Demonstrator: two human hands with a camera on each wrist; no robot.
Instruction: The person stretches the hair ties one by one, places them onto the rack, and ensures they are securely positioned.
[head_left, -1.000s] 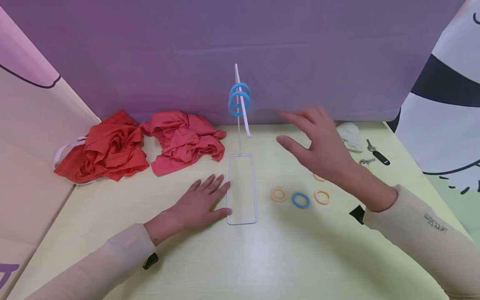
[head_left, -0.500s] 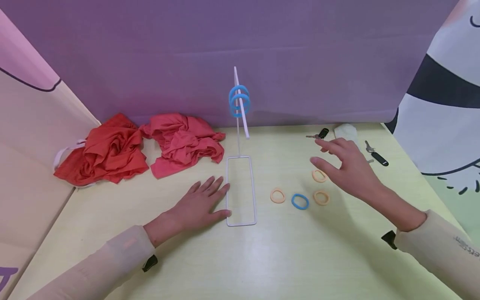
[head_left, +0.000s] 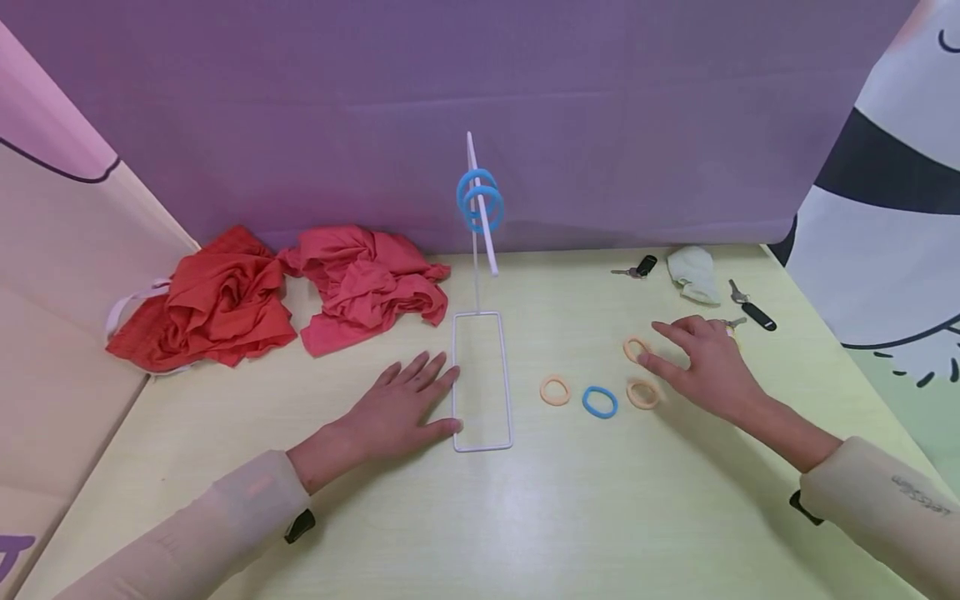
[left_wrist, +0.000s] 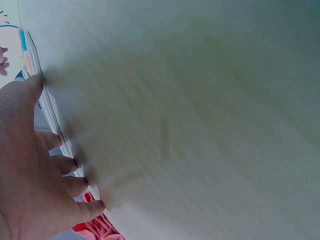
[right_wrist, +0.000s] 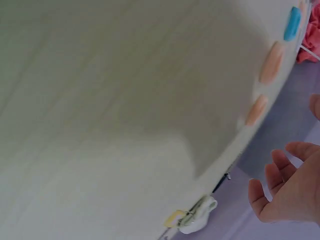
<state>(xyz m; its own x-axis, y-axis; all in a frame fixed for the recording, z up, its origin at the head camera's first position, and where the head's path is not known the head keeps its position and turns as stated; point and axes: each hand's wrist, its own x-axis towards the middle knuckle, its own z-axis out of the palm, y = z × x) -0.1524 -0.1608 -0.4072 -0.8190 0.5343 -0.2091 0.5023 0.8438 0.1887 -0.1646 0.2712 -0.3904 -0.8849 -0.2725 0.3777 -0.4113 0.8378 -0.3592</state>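
My left hand (head_left: 397, 412) lies flat with spread fingers, its fingertips and thumb on the near-left side of the white wire stand's (head_left: 511, 392) rectangular base. Two blue rings (head_left: 501, 210) hang from the stand's upper arm. To the right, my right hand (head_left: 708, 371) hovers low, thumb and index finger apart, with nothing in between. In the head view its thumb tip overlaps the edge of the far peach ring (head_left: 627, 350). A second peach ring (head_left: 629, 395) lies just nearer, beside a blue ring (head_left: 586, 402) and another peach ring (head_left: 543, 389).
Crumpled red cloth (head_left: 232, 292) and pinkish-red cloth (head_left: 367, 283) lie at the back left. Toward the back right are a key with a black tag (head_left: 647, 266), a small pale cloth (head_left: 693, 273) and a second key with a black tag (head_left: 759, 316). A purple curtain (head_left: 637, 125) hangs behind.
My right hand has moved away from beside the stand, rightward and toward me, then down over the peach rings. The left hand stays where it was.
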